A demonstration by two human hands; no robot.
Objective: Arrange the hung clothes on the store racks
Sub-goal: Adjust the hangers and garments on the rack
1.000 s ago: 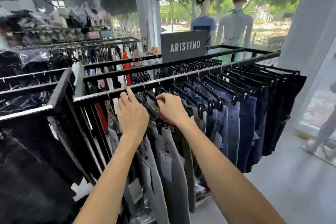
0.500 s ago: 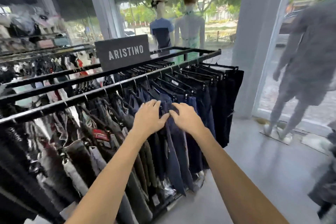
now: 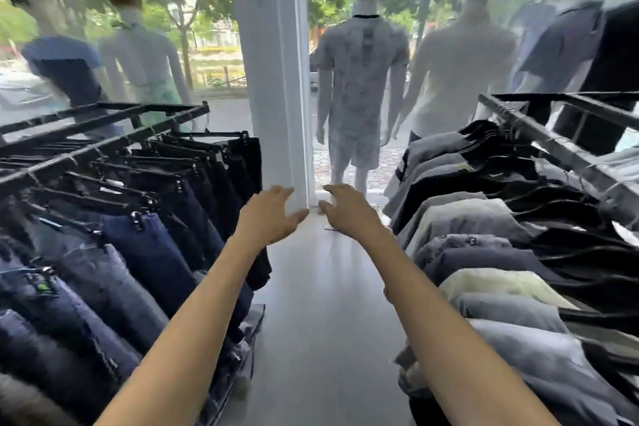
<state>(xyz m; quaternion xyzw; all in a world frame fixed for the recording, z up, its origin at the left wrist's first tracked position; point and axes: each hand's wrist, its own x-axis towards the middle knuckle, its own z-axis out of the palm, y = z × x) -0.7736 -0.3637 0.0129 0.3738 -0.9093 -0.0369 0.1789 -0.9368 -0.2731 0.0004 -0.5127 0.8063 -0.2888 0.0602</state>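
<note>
Left hand and right hand reach empty-fingered between trouser rack and shirt rack.

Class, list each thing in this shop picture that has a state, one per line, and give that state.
left hand: open, holding nothing, in mid-air over the aisle
right hand: open, holding nothing
jeans: hanging from clip hangers on the left rack
shirts: hanging packed together on the right rack

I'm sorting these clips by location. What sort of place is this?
Most likely a clothing store: a rack of hung jeans on one side, a rack of hung shirts on the other, and dressed mannequins facing out of a street window.
</note>
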